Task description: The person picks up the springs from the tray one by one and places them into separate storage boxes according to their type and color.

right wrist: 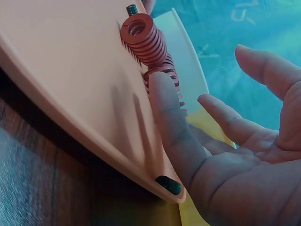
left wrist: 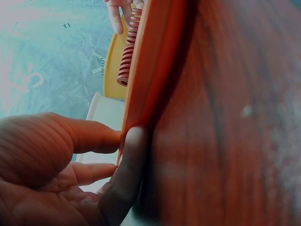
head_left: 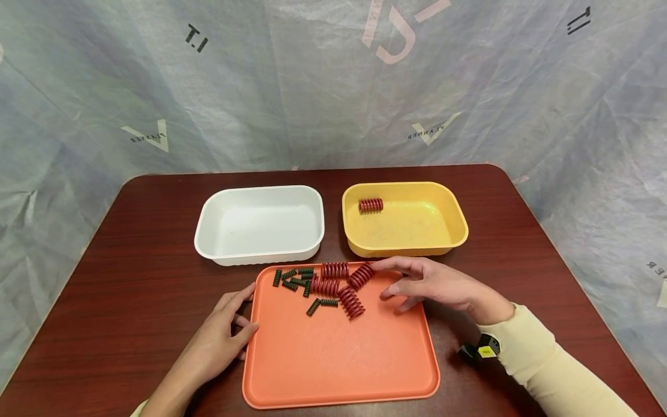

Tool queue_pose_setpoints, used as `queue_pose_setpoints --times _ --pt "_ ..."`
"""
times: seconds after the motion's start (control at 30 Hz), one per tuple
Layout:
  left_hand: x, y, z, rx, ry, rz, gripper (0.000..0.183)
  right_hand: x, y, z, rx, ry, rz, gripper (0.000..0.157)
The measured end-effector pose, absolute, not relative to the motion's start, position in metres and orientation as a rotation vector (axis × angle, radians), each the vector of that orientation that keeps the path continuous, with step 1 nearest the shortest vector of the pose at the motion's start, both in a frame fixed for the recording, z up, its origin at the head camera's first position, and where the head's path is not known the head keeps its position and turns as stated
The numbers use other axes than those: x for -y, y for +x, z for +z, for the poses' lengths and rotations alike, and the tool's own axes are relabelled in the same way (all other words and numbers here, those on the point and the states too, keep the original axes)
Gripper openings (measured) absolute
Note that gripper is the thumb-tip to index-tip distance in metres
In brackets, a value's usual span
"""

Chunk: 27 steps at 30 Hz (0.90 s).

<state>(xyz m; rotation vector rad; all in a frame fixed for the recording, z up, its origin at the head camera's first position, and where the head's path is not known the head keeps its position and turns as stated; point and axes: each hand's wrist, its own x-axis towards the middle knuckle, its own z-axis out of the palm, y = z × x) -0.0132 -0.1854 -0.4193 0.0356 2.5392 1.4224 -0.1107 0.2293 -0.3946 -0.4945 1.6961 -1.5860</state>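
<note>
My left hand (head_left: 219, 336) holds the left rim of the orange tray (head_left: 339, 365), thumb and fingers at its edge in the left wrist view. My right hand (head_left: 438, 286) hovers over the tray's upper right part, fingers spread and nothing between them. Its index fingertip is close to a tilted red coil spring (head_left: 361, 276). More large red springs lie beside it, one of them (head_left: 351, 302) lowest of the group. Several small dark green springs (head_left: 314, 307) are scattered to their left. In the right wrist view a red spring (right wrist: 146, 40) shows its open end, near the fingers.
Behind the tray stand a white bin (head_left: 260, 226) on the left and a yellow bin (head_left: 417, 229) on the right. One red spring (head_left: 370, 205) lies in the yellow bin. A grey printed sheet (head_left: 312, 87) hangs behind the dark wooden table (head_left: 140, 249).
</note>
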Motion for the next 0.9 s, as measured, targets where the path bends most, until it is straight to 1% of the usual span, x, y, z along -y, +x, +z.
queue_pose_setpoints --times 0.2,0.43,0.57,0.67,0.9 --pt "0.186 -0.014 -0.420 -2.530 0.029 1.423 0.070 -0.226 -0.112 -0.400 -1.657 -0.500 -1.634 0.053" --pt "0.186 -0.014 -0.420 -2.532 0.021 1.410 0.070 -0.218 -0.109 -0.403 -1.589 -0.413 -1.689 0.062" --pt "0.186 -0.014 -0.420 -2.536 0.021 1.405 0.070 -0.212 -0.109 -0.405 -1.597 -0.366 -1.701 0.063" --pt "0.186 -0.014 -0.420 -2.539 0.021 1.403 0.070 -0.209 -0.109 -0.408 -1.619 -0.334 -1.705 0.061" --pt "0.186 -0.014 -0.419 -2.532 0.019 1.407 0.070 -0.202 -0.108 -0.411 -1.735 -0.290 -1.711 0.049"
